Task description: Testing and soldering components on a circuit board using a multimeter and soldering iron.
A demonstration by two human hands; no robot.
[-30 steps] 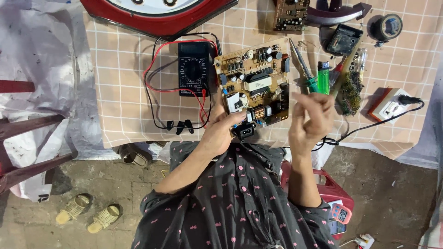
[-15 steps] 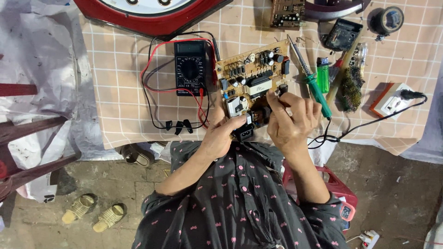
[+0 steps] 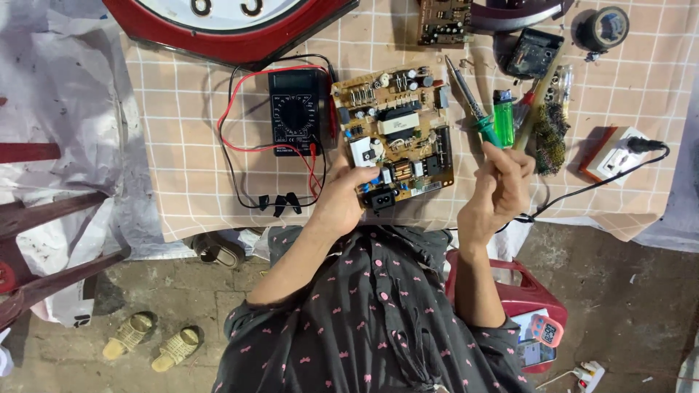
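One circuit board point(image 3: 395, 138) under left hand point(image 3: 341, 204), one soldering iron point(image 3: 473, 113) in right hand point(image 3: 499, 182)

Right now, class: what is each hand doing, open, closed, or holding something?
Left hand: rests on the near edge of the circuit board, fingers on it.
Right hand: closed around the green-handled soldering iron.

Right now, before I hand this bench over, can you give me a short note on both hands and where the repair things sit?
Left hand: resting on the near edge of the circuit board, steadying it on the checked cloth.
Right hand: holds the green-handled soldering iron, tip raised just off the board's far right corner, not touching it.
Multimeter lies left of the board, leads loose beside it. Green lighter and wire brush lie right of the iron.
Done: board laid out, iron in hand. Left: no joint touched at present.
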